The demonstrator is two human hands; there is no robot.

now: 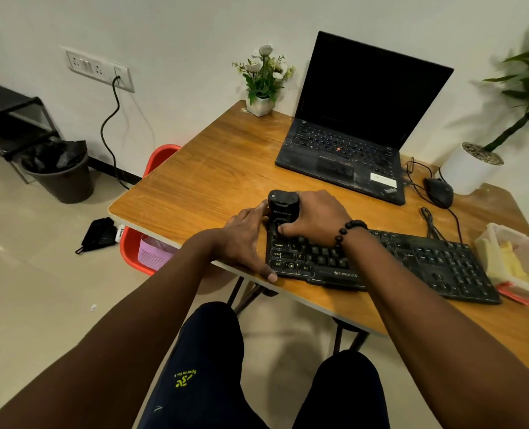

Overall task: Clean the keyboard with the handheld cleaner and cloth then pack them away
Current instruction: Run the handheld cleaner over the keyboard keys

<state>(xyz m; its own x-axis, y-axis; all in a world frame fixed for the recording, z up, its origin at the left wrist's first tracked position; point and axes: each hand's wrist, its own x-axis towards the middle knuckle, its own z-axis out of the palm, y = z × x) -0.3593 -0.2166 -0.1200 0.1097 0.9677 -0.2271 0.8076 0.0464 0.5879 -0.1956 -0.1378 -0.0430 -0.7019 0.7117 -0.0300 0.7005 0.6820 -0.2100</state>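
Here the brown wood-grain worktop fills the middle of the frame, running from centre left down to the lower right. On it, at upper right of centre, stands an open black laptop with a dark screen. The long black corded keyboard lies at centre right, near the worktop's front edge. At the right edge sits a clear plastic box holding yellow cloth. The left hand rests flat at the keyboard's left end, its fingers straight, thumb touching the front corner. The right hand, a black bead bracelet at its wrist, curls its fingers round the small black handheld cleaner, which stands upright on the keyboard's upper left keys, at frame centre.
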